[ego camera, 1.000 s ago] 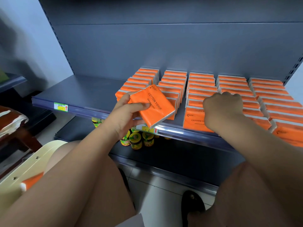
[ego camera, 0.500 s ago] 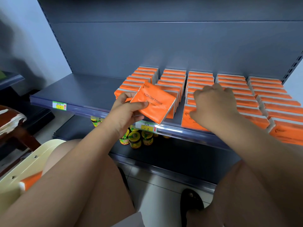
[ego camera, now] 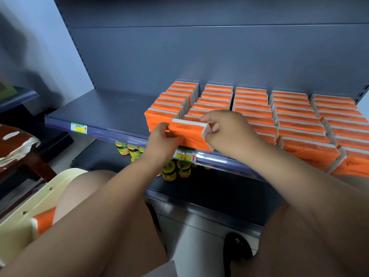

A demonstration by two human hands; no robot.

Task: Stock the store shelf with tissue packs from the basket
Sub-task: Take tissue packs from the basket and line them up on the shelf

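Both hands on it now — my left hand (ego camera: 162,136) and right hand (ego camera: 225,129) pinch the pack (ego camera: 189,134) by its ends, upright at the shelf (ego camera: 103,116) front edge. Next — seat it flush against its row.
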